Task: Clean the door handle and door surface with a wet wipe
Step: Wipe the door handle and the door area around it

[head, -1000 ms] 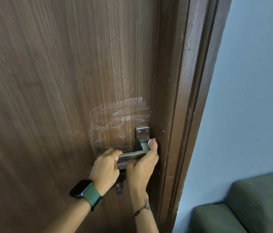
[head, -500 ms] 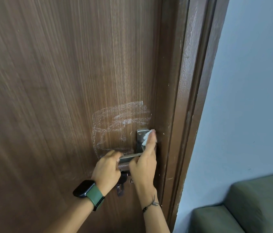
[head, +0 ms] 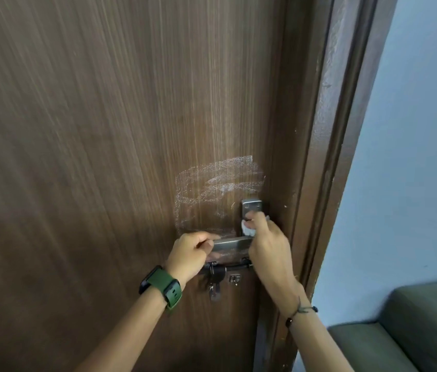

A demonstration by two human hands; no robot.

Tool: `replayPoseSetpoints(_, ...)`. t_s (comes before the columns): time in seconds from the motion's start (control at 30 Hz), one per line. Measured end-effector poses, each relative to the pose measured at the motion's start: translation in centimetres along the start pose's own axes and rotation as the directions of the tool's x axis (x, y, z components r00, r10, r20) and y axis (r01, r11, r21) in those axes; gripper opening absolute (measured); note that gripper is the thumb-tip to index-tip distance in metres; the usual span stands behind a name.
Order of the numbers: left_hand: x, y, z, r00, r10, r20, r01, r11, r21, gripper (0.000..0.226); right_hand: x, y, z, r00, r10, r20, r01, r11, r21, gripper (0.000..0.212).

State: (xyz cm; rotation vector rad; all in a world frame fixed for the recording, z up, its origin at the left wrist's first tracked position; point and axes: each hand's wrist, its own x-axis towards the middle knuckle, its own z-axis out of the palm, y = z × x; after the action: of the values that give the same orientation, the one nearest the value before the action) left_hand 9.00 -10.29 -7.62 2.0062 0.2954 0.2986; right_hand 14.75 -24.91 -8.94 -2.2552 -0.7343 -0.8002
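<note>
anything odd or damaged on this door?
Yes. A whitish smeared patch sits on the door above the lever handle, unlike the clean wood around it. The door frame shows pale scuffs and chips. Cannot tell whether the patch is residue or abrasion.

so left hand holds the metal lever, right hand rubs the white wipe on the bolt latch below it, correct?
Not quite. The head view shows the right hand pressing the white wet wipe on the metal backplate above the metal lever handle, not the bolt. The left hand does hold the lever.
</note>
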Motion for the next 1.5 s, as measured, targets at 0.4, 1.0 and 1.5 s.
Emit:
replayPoseSetpoints(0.4,-1.1,0.8,0.1,0.986,-0.17,-0.005,0.15,0.882,-0.447,0.041,1.1,-1.9,0.3,0.955,-0.142,0.26,0.213,0.939,-0.27,0.035)
replayPoseSetpoints(1.0,0.9,1.7,2.5,0.972,0.215,0.097,-0.234,0.841,0.488,0.03,1.5,-0.7,-0.1,0.974,0.098,-0.206,-0.059,0.981,0.187,0.026)
replayPoseSetpoints(1.5,3.8,-1.8,6.8,0.905,0.417,0.084,-0.364,0.659,0.659,0.02,-0.9,-0.6,2.5,0.905,0.424,-0.028,-0.399,0.869,0.291,0.048)
